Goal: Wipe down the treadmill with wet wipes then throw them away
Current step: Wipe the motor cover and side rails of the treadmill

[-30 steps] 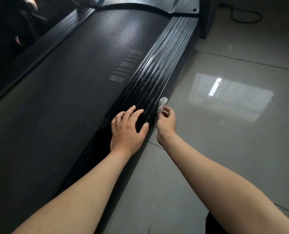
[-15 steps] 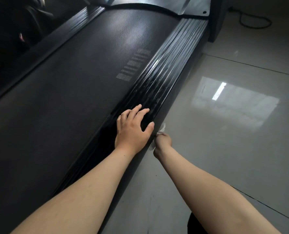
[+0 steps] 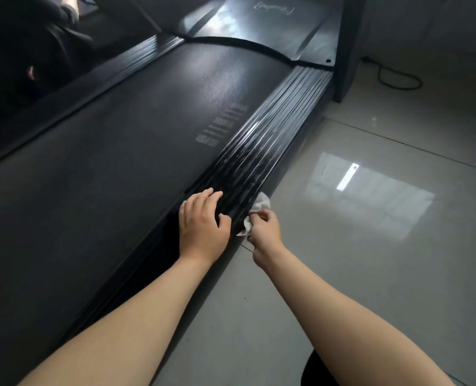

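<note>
Wipe (image 3: 260,205) white, crumpled, pinched in right hand (image 3: 264,232) against ribbed treadmill rail (image 3: 273,129); left hand (image 3: 200,224) flat on rail.

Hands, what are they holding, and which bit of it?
The right hand pinches the white wipe by its near end, at the treadmill's outer edge. The left hand rests on the side rail.

- No word, brand or number here that I can read.
- On the belt (image 3: 106,190), close to its right edge and about halfway along, there is a pale printed block (image 3: 221,126) of short bars stacked in a row. I cannot tell whether they are letters or only a pattern.
- On the cover (image 3: 259,37) at the belt's far end, near the cover's far edge, there is a faint mark (image 3: 274,8) set between brackets, too blurred to make out.
</note>
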### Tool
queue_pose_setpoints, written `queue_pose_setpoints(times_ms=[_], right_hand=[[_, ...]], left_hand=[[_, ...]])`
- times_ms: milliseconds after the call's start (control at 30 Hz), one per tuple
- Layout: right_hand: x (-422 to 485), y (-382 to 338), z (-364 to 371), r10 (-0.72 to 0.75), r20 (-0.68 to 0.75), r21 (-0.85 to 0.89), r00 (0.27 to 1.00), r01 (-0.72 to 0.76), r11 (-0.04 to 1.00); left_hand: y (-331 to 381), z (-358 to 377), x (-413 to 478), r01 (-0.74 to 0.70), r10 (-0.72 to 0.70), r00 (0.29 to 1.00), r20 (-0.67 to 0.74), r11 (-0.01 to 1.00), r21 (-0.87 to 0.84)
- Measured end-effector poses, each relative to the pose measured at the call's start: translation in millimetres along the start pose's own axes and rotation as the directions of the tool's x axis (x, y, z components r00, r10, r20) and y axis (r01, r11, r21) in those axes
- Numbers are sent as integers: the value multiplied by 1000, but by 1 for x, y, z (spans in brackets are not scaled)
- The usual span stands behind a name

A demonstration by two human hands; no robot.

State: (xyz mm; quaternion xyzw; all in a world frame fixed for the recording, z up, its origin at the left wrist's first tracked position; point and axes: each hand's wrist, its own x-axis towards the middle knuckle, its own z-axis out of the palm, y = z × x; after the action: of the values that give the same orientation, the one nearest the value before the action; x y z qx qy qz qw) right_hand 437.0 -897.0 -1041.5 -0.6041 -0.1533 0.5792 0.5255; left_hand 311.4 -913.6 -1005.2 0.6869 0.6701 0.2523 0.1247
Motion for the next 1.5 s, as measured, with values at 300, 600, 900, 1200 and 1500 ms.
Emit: queue_pose_setpoints(times_ms=[300,600,900,1200,1500], right_hand=[[17,-50,22,-551,295,-805,781,514,297],[-13,-12,23,-477,802,-531,360,797,-290],[50,-72,54,-276,590,-806,759,572,-151],[-6,-21,61,-23,944,-318,329,889,-330],[60,-74,74,-89,703,-681,706,632,-368]], left_hand=[[-29,-21,-32,266,-276,959,66,955,128],[-32,-22,-28,305,-305,952,34,952,-3],[-37,-18,-24,321,-328,944,-23,934,-158],[-40,-17,-20,304,-401,898,-182,864,-402],[-42,-17,-23,288,-361,917,-168,893,-346]])
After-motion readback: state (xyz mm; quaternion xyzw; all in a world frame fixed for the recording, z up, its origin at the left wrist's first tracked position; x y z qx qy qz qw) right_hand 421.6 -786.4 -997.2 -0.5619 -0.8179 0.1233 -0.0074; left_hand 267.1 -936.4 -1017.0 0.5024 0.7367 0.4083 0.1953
